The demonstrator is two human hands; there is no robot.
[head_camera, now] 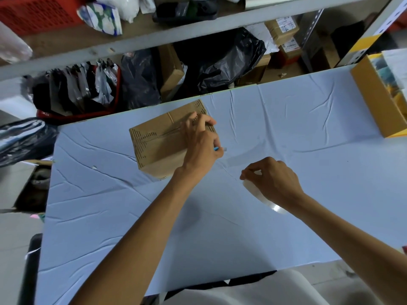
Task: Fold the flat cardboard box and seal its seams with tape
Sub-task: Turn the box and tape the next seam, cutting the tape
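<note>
Cardboard box (163, 142), brown, folded into a block with dotted print on top, sits on pale blue wrinkled cloth covering the table (308, 128). Left hand (201, 142) presses its top, pinching a small blue-tipped tool. Clear tape strip (236, 158) stretches from there to the tape roll (264, 198), which the right hand (274, 180) grips.
</note>
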